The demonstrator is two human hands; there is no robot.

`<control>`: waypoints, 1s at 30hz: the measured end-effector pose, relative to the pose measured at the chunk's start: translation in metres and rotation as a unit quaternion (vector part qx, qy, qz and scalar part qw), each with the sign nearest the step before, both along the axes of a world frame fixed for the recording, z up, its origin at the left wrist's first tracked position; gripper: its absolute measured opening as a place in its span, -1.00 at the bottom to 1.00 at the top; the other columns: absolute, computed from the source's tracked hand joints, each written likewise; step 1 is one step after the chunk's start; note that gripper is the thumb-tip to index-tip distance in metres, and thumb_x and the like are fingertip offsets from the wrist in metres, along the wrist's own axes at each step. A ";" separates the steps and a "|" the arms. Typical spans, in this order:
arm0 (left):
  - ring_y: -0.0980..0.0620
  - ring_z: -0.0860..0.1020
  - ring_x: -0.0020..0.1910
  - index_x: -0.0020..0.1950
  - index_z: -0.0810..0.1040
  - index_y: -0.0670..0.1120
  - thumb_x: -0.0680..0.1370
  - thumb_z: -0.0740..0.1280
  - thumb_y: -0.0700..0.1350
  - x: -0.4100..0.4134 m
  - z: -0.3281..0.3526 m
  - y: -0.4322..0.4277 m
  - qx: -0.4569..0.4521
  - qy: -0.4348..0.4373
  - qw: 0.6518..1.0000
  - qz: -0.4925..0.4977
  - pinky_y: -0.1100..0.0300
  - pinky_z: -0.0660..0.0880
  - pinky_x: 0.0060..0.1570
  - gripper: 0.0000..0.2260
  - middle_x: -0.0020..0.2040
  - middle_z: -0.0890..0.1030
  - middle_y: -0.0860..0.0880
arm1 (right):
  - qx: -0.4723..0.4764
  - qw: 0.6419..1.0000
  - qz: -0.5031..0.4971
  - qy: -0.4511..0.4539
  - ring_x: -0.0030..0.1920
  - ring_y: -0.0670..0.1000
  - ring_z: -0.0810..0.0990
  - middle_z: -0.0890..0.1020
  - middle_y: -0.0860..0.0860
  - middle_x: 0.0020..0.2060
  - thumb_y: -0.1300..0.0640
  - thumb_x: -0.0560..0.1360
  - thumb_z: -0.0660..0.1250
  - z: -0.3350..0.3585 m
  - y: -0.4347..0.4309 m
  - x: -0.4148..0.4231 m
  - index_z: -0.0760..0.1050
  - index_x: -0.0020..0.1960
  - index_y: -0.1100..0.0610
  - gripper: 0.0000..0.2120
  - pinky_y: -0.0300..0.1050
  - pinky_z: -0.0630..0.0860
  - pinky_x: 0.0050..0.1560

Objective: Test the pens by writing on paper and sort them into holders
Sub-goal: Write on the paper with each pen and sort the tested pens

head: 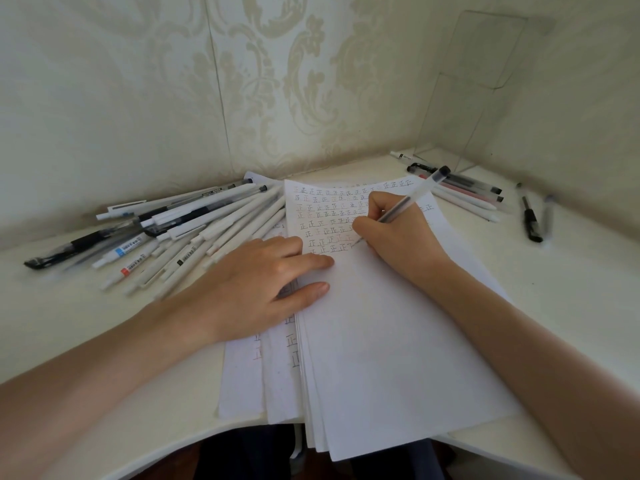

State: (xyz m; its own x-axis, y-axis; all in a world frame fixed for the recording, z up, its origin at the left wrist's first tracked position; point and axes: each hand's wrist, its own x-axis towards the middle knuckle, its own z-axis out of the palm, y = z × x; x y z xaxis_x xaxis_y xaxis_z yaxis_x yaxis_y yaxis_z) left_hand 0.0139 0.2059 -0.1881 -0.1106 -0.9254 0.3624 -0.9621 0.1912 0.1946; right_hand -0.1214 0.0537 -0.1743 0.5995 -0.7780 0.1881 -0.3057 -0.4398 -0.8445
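Observation:
My right hand grips a clear pen with a black cap on its end, its tip touching the top sheet of a paper stack. Rows of small handwritten characters fill the upper part of that sheet. My left hand lies flat with straight fingers on the left edge of the stack. A big pile of white and black pens lies to the left of the paper. A smaller group of pens lies at the back right. No holder can be made out.
The white desk meets a patterned wall at the back. A clear acrylic stand rises in the right corner. Two dark pens lie apart at the far right. The desk's front edge curves in near my body.

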 end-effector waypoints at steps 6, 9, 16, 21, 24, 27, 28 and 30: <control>0.15 0.35 -0.30 0.25 0.51 0.02 0.57 0.06 0.18 0.000 0.001 0.000 0.003 -0.006 1.000 0.001 0.22 0.36 -0.27 -0.58 -0.27 0.33 0.13 | 0.000 1.000 0.003 0.007 -0.53 -0.07 0.27 0.38 0.02 -0.56 0.24 0.37 0.30 0.001 0.001 -0.001 0.28 -0.34 0.12 -0.79 -0.28 0.20 -0.54; 0.14 0.37 -0.29 0.25 0.51 0.01 0.56 0.06 0.18 0.000 0.001 0.000 0.004 -0.005 1.000 0.001 0.22 0.36 -0.27 -0.58 -0.27 0.35 0.12 | 0.002 1.000 0.004 0.009 -0.49 -0.04 0.29 0.38 0.09 -0.50 0.24 0.36 0.30 0.001 0.001 0.000 0.26 -0.36 0.11 -0.77 -0.25 0.21 -0.50; 0.13 0.38 -0.28 0.25 0.50 0.02 0.57 0.05 0.17 0.000 0.000 0.001 0.007 -0.011 1.000 0.004 0.23 0.35 -0.25 -0.60 -0.26 0.37 0.11 | 0.001 1.000 0.015 0.014 -0.51 -0.08 0.24 0.32 0.02 -0.53 0.26 0.37 0.29 0.001 0.002 0.000 0.22 -0.38 0.08 -0.72 -0.29 0.18 -0.52; 0.14 0.37 -0.20 0.30 0.31 -0.05 0.51 -0.02 0.00 -0.001 0.000 0.004 0.015 0.064 0.998 0.023 0.24 0.33 -0.15 -0.61 -0.19 0.41 0.10 | 0.008 1.000 0.005 0.004 -0.55 -0.14 0.15 0.21 -0.05 -0.54 0.29 0.39 0.26 0.002 0.001 -0.002 0.17 -0.36 0.09 -0.70 -0.32 0.10 -0.54; 0.18 0.38 -0.16 0.24 0.17 0.06 0.56 0.04 -0.14 0.001 -0.004 0.004 0.003 0.100 0.994 0.035 0.36 0.32 -0.09 -0.73 -0.11 0.41 0.07 | 0.026 0.999 0.007 -0.032 -0.54 -0.08 0.21 0.31 0.06 -0.52 0.26 0.43 0.29 0.004 0.002 -0.004 0.24 -0.35 0.12 -0.73 -0.27 0.14 -0.54; 0.26 0.48 -0.09 0.30 0.13 0.03 0.59 0.14 -0.25 0.002 -0.005 0.001 -0.003 0.159 0.986 0.058 0.47 0.34 -0.06 -0.65 0.05 0.49 0.06 | 0.064 0.994 0.039 -0.076 -0.60 -0.09 0.23 0.37 0.06 -0.57 0.08 0.50 0.36 0.010 0.005 -0.006 0.29 -0.31 0.15 -0.68 -0.30 0.18 -0.57; 0.25 0.52 -0.07 0.32 0.15 -0.05 0.59 0.17 -0.24 0.003 -0.004 0.000 -0.012 0.190 0.979 0.070 0.48 0.35 -0.03 -0.65 0.09 0.54 0.05 | 0.080 0.991 0.063 -0.088 -0.61 -0.10 0.22 0.36 0.04 -0.59 0.06 0.50 0.37 0.012 0.006 -0.006 0.31 -0.30 0.15 -0.69 -0.30 0.17 -0.57; 0.19 0.56 0.00 0.32 0.24 -0.09 0.55 0.28 -0.20 0.004 -0.001 0.000 -0.042 0.240 0.964 0.102 0.41 0.39 0.05 -0.62 0.16 0.57 0.03 | 0.108 0.980 0.119 -0.114 -0.55 -0.07 0.28 0.41 0.00 -0.58 0.07 0.48 0.38 0.014 0.009 -0.006 0.38 -0.28 0.15 -0.74 -0.27 0.20 -0.51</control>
State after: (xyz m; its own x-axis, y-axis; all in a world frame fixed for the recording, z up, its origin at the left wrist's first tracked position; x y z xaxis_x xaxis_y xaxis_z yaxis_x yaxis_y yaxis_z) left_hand 0.0182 0.2054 -0.1893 0.2700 -0.8752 0.4014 -0.7843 0.0420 0.6189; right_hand -0.1271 0.0623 -0.1604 0.7311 -0.6568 0.1845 -0.0086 -0.2793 -0.9602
